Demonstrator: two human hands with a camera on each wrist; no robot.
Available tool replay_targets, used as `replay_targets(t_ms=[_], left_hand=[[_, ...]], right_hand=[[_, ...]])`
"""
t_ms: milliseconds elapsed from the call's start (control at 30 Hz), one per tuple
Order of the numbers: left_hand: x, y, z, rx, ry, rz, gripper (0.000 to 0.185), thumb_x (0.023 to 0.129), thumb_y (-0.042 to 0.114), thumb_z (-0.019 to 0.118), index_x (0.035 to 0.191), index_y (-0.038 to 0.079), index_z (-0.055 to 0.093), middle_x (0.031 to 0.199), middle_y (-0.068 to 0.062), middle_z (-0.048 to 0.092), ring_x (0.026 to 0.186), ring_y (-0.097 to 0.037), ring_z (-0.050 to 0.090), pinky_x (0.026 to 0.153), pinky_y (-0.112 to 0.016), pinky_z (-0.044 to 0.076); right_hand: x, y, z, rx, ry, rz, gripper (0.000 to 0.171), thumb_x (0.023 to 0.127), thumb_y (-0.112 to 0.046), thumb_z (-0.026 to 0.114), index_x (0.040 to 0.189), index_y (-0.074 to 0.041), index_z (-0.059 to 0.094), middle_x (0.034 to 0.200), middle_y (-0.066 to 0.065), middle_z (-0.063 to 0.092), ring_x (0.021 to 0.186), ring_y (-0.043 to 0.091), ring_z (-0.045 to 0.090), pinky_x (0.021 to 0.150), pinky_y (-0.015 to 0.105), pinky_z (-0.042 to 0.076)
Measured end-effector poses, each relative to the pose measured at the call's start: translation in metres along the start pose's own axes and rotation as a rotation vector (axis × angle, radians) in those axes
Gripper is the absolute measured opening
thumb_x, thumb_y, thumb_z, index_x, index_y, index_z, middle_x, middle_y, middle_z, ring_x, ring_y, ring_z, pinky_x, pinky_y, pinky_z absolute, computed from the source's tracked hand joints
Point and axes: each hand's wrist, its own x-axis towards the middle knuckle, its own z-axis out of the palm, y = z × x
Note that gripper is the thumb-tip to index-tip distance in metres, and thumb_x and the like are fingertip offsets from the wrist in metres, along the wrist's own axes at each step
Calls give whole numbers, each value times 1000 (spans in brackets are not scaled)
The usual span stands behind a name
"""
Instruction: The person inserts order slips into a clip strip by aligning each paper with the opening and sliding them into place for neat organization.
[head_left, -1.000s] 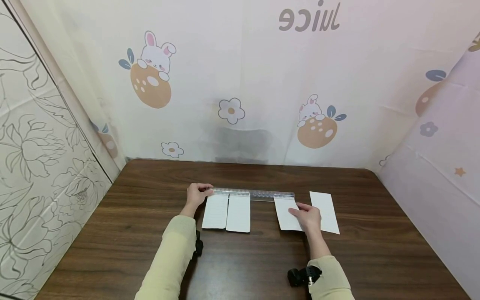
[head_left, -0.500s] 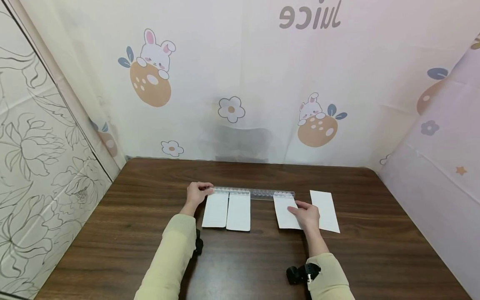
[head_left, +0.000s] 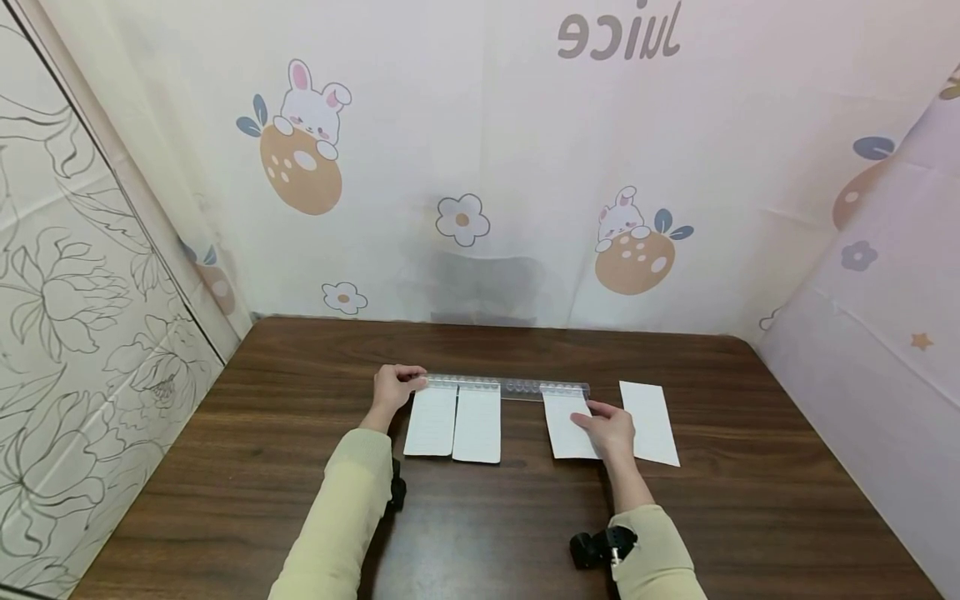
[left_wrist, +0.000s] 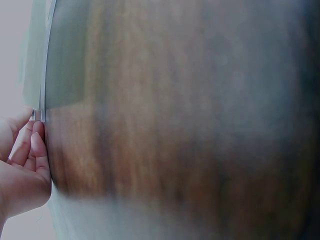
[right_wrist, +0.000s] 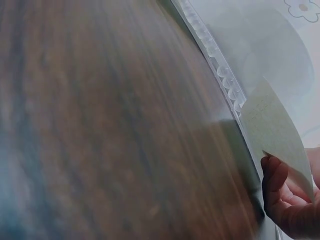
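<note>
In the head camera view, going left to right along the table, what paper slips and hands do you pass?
Left hand gripping the end of the clear ruler → first paper slip → second paper slip → third paper slip → right hand resting on it → fourth paper slip.

I'm seeing two bare hands, the left hand (head_left: 392, 389) and the right hand (head_left: 611, 432), each coming out of a long pale yellow-green sleeve (head_left: 339, 517) of soft, plain fabric with no print. Under each wrist sits a small black camera mount (head_left: 596, 548), chunky and knobbed, strapped at the cuff. No rings, no watch, nails short and plain.
</note>
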Motion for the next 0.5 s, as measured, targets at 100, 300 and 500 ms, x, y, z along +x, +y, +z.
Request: replay_targets(t_ms=[100, 300, 500], left_hand=[[0, 0, 0, 0, 2, 8, 10, 75, 8, 71, 84, 3, 72, 77, -6, 63, 69, -17, 52, 54, -20, 37], [1, -1, 1, 4, 5, 4, 10, 75, 8, 70, 84, 3, 72, 78, -8, 63, 69, -18, 52, 57, -24, 40], [2, -6, 1, -38, 18, 48, 7, 74, 13, 73, 78, 8, 72, 73, -5, 62, 66, -18, 52, 57, -30, 42]], right_hand=[[-1, -1, 2, -14, 10, -6, 45, 77, -15, 68, 117, 3, 55, 113, 28, 53, 100, 35, 53, 83, 42, 40], [-3, -3, 4, -19, 0, -1, 45, 77, -15, 67, 117, 2, 55, 111, 27, 54, 97, 34, 54, 81, 42, 41], [-4, -4, 6, -15, -11, -12, 46, 77, -14, 67, 117, 3, 54, 111, 28, 53, 98, 35, 53, 81, 43, 41]])
